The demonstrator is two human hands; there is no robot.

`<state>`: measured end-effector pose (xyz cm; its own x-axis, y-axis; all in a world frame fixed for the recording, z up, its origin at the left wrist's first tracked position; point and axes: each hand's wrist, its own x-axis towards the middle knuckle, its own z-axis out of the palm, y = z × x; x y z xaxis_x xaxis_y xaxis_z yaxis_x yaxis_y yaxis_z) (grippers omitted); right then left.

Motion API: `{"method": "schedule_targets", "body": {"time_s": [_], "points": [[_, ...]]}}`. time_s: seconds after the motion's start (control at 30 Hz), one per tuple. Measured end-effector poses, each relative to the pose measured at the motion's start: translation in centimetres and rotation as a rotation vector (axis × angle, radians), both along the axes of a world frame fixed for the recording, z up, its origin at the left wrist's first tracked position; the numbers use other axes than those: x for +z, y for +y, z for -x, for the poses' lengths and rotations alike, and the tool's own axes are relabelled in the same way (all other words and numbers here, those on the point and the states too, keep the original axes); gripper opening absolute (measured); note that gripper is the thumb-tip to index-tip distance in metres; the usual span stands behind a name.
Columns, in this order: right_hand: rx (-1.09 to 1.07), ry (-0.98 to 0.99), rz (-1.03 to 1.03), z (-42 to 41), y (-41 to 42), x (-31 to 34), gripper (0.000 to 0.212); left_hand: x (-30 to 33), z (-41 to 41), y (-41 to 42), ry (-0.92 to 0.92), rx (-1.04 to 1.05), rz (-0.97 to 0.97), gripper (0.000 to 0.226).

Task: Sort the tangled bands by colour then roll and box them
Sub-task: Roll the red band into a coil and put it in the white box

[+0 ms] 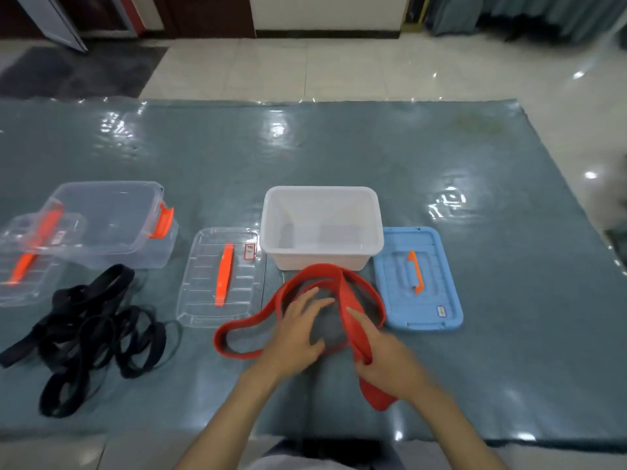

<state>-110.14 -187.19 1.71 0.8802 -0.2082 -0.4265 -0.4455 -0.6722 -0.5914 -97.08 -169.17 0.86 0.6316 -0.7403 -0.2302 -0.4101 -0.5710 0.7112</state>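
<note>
Shiny plastic sheet over the tabletop (339, 157), rubbery matt red band (342, 286), clear glossy plastic box (112, 222).

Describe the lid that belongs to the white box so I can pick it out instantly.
Find the white box at the middle of the table. The blue lid lies flat immediately to its right. It alone is opaque blue with an orange handle; the clear lid on the box's left is transparent.

A single wide-angle view looks forward and steeply down from head height, above the near edge of the counter (339, 157). The forearms enter from the bottom edge, so the near counter sits close under the lens. Higher in the frame the view reaches the far counter edge and the tiled floor (339, 72) beyond. Straight lines bow toward the borders.
</note>
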Motion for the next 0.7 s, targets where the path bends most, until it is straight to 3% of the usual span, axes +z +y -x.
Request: {"method": "schedule_targets", "body": {"time_s": [0.07,0.13,0.23,0.37,0.47,0.5,0.6,0.7], "points": [[-0.025,-0.048,-0.231,-1.9,0.3,2.4,0.086,1.5,-0.7,-0.1,-0.006,-0.172,0.027,0.098],[-0.055,-0.075,-0.423,-3.7,0.7,4.5,0.065,3.1,-1.2,-0.1,0.084,-0.206,0.093,0.106],[-0.070,-0.079,-0.476,-5.9,1.1,7.2,0.044,4.9,-3.0,0.9,0.290,-0.140,0.291,0.098],[-0.166,-0.136,-0.655,-7.8,0.9,11.6,0.032,6.5,-5.1,2.6,0.341,-0.191,0.333,0.095],[-0.187,-0.212,-0.856,-9.0,0.9,14.7,0.027,8.5,-6.1,2.6,0.319,-0.094,0.520,0.076],[-0.178,-0.241,-0.946,-9.5,1.1,15.5,0.033,9.2,-6.5,2.5,0.296,-0.048,0.576,0.066],[-0.059,-0.271,-1.214,-10.9,1.3,17.0,0.078,11.3,-7.9,2.6,0.252,0.062,0.649,0.044],[0.058,-0.285,-1.274,-11.8,1.2,18.1,0.105,12.6,-9.3,3.1,0.258,0.123,0.680,0.051]]}}
